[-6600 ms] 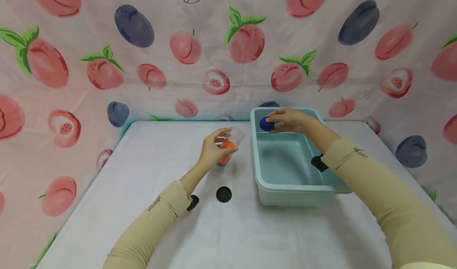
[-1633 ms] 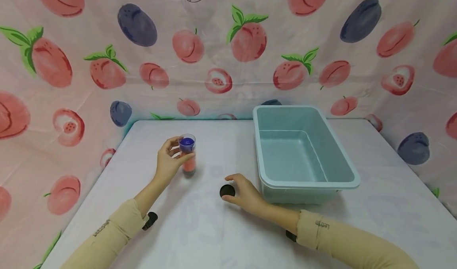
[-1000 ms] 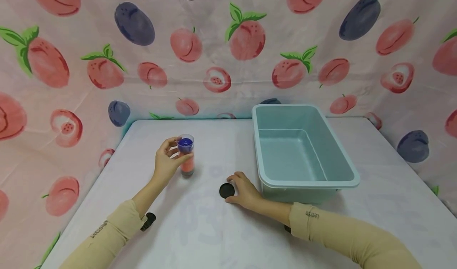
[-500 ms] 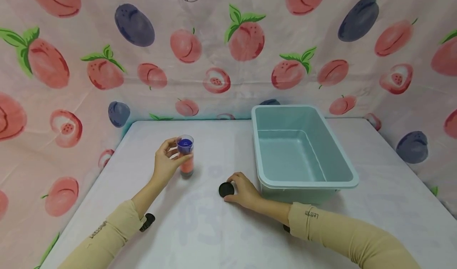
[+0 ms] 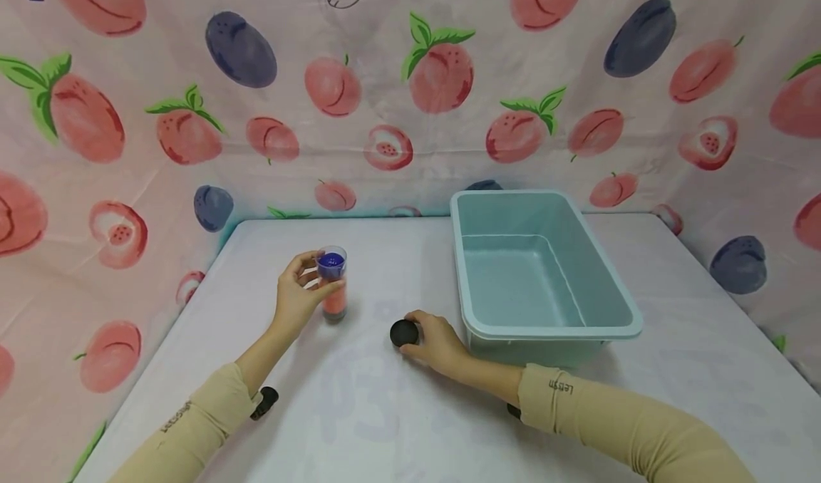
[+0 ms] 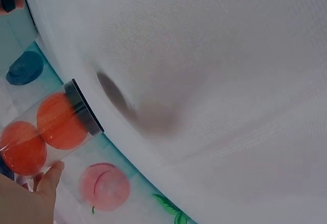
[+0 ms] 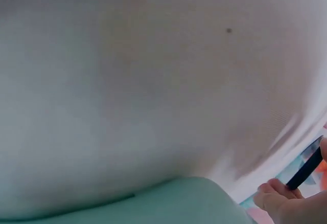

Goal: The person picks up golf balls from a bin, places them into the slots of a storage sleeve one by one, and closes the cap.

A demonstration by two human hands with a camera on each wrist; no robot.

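A clear plastic tube (image 5: 333, 285) stands upright on the white table (image 5: 385, 412), left of centre. It holds a blue ball (image 5: 331, 262) on top and orange balls (image 6: 61, 121) below, above a black base. My left hand (image 5: 296, 296) grips the tube from its left side, fingers curled round it. My right hand (image 5: 431, 339) pinches a round black lid (image 5: 404, 333) and tilts it up off the table, just left of the bin. The right wrist view shows the lid (image 7: 305, 169) edge-on between the fingertips.
A pale teal plastic bin (image 5: 603, 283) with nothing visible inside sits right of centre on the table. A fruit-print cloth (image 5: 385, 112) walls in the back and both sides. Bare white tabletop lies in front of both hands.
My right hand has closed on the black lid and tipped it up from lying flat. My left hand and the tube have stayed put.
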